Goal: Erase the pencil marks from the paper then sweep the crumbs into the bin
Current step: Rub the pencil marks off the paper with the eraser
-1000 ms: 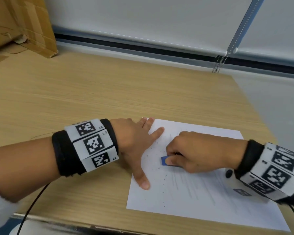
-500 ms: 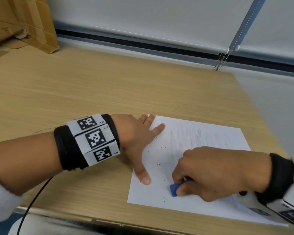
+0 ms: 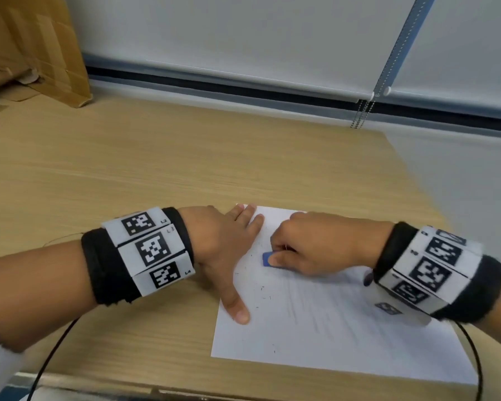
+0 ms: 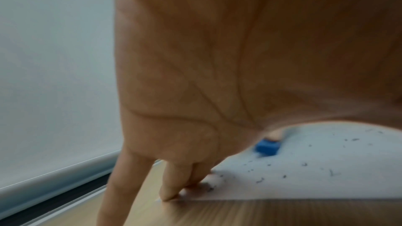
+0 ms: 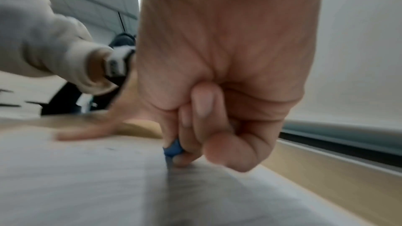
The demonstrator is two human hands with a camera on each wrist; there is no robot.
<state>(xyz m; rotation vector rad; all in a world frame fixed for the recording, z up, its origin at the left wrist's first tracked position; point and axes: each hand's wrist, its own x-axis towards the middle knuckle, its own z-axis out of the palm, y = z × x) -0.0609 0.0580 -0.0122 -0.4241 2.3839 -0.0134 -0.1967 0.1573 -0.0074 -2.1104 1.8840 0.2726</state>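
A white sheet of paper lies on the wooden desk at the near right, with faint pencil strokes across it. My right hand pinches a small blue eraser and presses it on the sheet's upper left part. The eraser also shows in the left wrist view, and its edge peeks out between my fingers in the right wrist view. My left hand lies flat with spread fingers on the paper's left edge, thumb stretched toward me. Dark eraser crumbs dot the paper's left side.
Folded cardboard leans at the desk's far left corner. A roller blind with a bead chain hangs behind the desk. The desk's right edge runs close to the paper. A black cable trails off the front edge. No bin is in view.
My right hand moved the eraser down the sheet toward me, then back up to the paper's upper left. The left hand stayed flat on the paper's left edge.
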